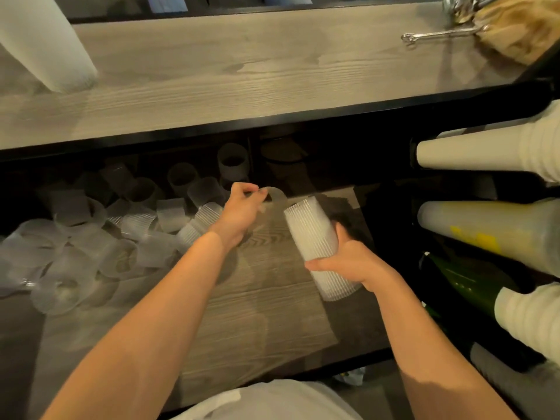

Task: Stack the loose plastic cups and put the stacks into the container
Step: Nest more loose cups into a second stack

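Right hand (348,262) fingers wrap cup stack (315,244); left hand (242,210) fingers pinch single cup (274,194) rim; bare shelf (257,298) between.

Warm, dim light falls over a grey wood-grain counter (257,304) with a black front edge. Above it runs a pale wood-grain upper shelf (242,71), also black-edged, much brighter lit. Under that shelf, deep shadow. Below the counter, a strip of grey floor (375,389).

Far cups (233,160) lost in shadow, green bottle (463,283) partly hidden
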{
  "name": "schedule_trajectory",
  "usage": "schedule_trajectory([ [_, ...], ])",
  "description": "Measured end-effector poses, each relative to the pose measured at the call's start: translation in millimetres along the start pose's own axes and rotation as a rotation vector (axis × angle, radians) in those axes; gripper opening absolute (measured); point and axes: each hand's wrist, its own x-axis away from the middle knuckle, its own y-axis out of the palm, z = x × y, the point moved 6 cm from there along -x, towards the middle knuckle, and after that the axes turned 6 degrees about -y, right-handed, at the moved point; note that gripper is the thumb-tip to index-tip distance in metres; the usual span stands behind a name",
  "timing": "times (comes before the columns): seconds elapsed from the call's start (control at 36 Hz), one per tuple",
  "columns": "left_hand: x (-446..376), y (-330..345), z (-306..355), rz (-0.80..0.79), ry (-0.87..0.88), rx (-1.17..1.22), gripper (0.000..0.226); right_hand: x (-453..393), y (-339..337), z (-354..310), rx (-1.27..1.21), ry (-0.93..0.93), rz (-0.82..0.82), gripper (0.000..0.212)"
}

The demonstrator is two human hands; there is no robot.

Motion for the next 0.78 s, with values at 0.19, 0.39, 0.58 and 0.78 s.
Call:
schedule_trajectory([
  [0.19,24.1,-35.4,3.5,-0.233,-0.071,0.208,0.019,-7.1,12.1,-30.3,0.077,-0.116,-0.064,0.121],
  [0.39,29.6,-45.7,14.9,-0.123,0.152,-0.825,0.033,-6.7,33.3,-53.5,0.218,-0.221,-0.254,0.121],
  [0.58,22.7,-35.2,30.9,-0.06,0.463,-0.887,0.039,-22.2,35.4,-57.3,0.126,-0.241,-0.195,0.119],
  [0.78,-23.0,-32.8,47.5,0.066,0.3,-1.31,0.035,-37.1,39.3,-57.3,0.006,-0.203,-0.126,0.113],
])
